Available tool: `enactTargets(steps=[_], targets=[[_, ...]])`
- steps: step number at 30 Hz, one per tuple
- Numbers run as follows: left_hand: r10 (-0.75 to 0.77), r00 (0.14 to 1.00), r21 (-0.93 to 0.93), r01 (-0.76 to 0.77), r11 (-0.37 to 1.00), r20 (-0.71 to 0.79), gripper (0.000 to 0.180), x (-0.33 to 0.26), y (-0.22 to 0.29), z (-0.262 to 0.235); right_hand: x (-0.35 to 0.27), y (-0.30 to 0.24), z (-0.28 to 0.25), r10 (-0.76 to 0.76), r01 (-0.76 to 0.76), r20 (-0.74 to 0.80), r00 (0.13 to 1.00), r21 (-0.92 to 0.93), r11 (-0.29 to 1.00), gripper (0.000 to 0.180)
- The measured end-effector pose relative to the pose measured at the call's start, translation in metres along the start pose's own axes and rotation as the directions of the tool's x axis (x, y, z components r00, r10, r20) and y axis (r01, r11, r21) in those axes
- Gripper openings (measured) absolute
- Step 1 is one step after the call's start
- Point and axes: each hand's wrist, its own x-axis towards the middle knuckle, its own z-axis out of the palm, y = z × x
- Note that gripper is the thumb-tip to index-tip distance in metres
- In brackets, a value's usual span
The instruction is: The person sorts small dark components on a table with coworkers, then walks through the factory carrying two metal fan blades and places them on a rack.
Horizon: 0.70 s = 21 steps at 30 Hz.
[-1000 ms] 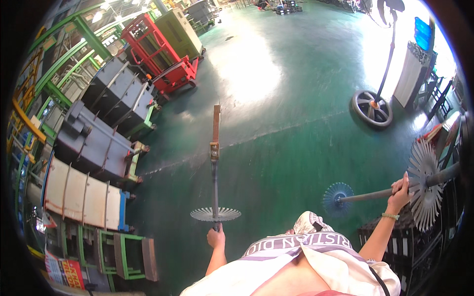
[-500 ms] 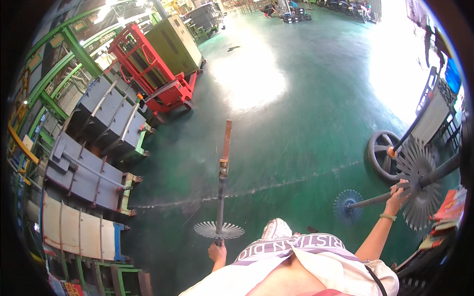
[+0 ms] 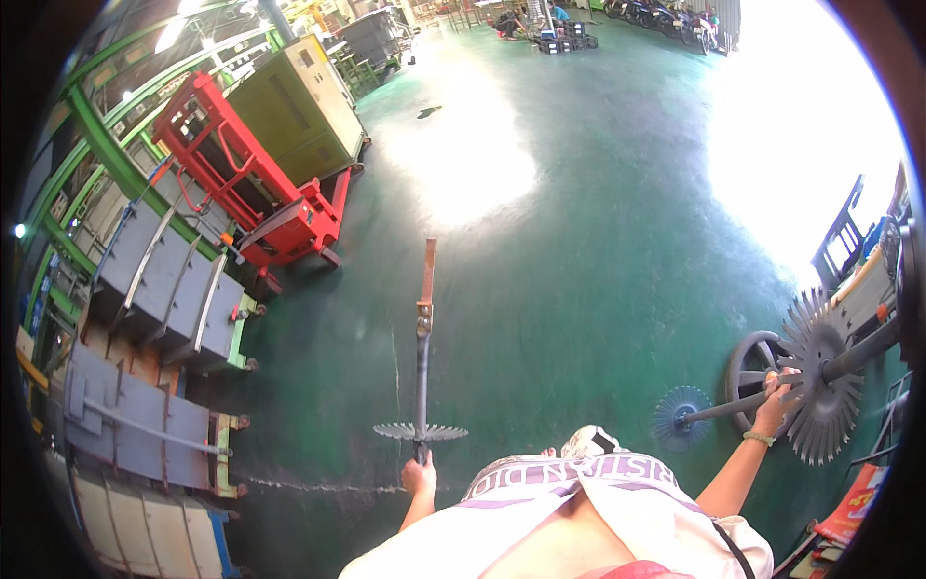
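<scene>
My left hand (image 3: 419, 475) is closed around a grey metal rod (image 3: 422, 376) just below its toothed disc (image 3: 446, 431). The rod points away from me. At its far end sits a bracket with a flat, rusty-brown bar (image 3: 429, 270). Out to the right, my right hand (image 3: 775, 403) grips a grey metal shaft (image 3: 728, 409). A large toothed disc (image 3: 820, 376) on that shaft stands right beside the hand. At the shaft's inner end is a smaller bluish toothed disc (image 3: 682, 419). The shaft's outer end runs to the dark right rim.
A red lift truck (image 3: 275, 222) and a green cabinet (image 3: 299, 111) stand at the left. Nearer are grey wheeled racks (image 3: 145, 396). A spoked wheel (image 3: 748, 372) lies behind the right shaft. Green floor (image 3: 559, 289) stretches ahead; motorbikes (image 3: 675, 19) are parked far off.
The lift truck, racks and floor crack have slid nearer and leftward in view as I move forward. Both hands keep hold of their rod and shaft.
</scene>
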Motion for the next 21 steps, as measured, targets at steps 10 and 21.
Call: enactTargets(steps=[10,21], targets=[[-0.045,0.996,0.104,0.053,0.993,-0.074,0.045,0.179,0.194,0.079,0.157,0.175,0.176,-0.621,0.502,0.303,0.723,-0.848,0.171,0.029],[-0.144,0.99,0.173,0.142,0.975,-0.002,0.038,0.344,0.425,0.162,0.282,0.295,0.618,-0.411,0.501,0.288,0.865,-0.453,0.737,0.024]])
